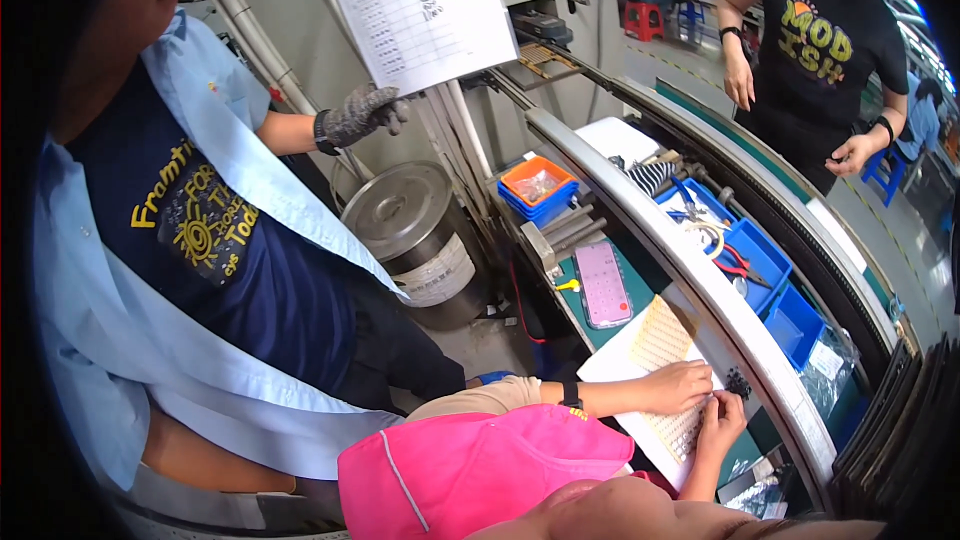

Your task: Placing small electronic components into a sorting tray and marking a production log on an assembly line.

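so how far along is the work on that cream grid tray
Done: hard to tell, since the grid tray shows no clearly filled cells. In hand: the left hand and right hand meet at the tray's edge, beside a small black part on the grey rail. Left: seemingly most of the tray.

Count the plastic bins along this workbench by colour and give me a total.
Orange bins: 1
Blue bins: 4, one under the orange bin, three in a row by the conveyor
Total: 5
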A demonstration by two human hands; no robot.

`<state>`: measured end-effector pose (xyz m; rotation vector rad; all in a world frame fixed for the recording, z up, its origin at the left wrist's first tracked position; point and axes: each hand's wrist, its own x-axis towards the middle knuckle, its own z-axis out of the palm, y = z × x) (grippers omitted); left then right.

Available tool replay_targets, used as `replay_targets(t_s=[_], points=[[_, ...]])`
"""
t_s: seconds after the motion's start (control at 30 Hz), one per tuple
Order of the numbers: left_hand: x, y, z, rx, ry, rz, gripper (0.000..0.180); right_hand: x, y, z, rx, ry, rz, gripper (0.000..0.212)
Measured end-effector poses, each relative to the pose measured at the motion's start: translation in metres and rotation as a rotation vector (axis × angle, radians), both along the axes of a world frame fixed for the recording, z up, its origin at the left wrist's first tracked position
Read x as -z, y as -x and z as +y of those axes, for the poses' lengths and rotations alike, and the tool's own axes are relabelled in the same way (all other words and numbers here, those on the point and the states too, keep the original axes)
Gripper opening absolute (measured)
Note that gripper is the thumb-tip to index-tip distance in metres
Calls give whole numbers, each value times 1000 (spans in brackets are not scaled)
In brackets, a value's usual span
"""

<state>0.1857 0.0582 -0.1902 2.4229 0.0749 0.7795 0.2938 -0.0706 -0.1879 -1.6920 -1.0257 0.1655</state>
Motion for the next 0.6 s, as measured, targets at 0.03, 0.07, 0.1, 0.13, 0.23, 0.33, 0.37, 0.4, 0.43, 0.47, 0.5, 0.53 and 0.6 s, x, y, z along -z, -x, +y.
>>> replay_targets(t_s=[0.03,0.07,0.1,0.13,0.23,0.33,0.37,0.4,0.43,0.47,0.5,0.53,0.6], points=[[0,-1,1,16,14,-1,12,0,0,1,7,-7,-1,7],[-1,-1,2,4,5,0,12,0,0,3,8,-11,-4,7],[-2,0,4,-9,-4,1,12,-1,0,4,9,-14,-7,7],[-2,2,3,-20,-12,3,11,-1,1,4,20,5,-8,7],[-1,2,7,6,-1,12,11,-5,4,4,19,-24,47,5],[0,2,6,6,2,-5,11,-3,5,4,17,-18,20,5],[0,1,6,-3,8,-13,11,-4,4,4,12,-20,12,5],[1,2,5,-11,15,-16,11,-4,4,3,19,-17,6,5],[2,2,4,-4,17,-21,11,-5,5,3,21,-9,14,5],[3,3,4,3,23,-16,13,-6,5,3,23,-1,22,5],[3,3,5,10,28,-10,14,-6,5,3,25,7,32,5],[3,2,5,16,33,-3,16,-5,5,2,31,7,31,5],[3,2,4,11,52,-23,16,-2,5,3,33,-6,26,7]])
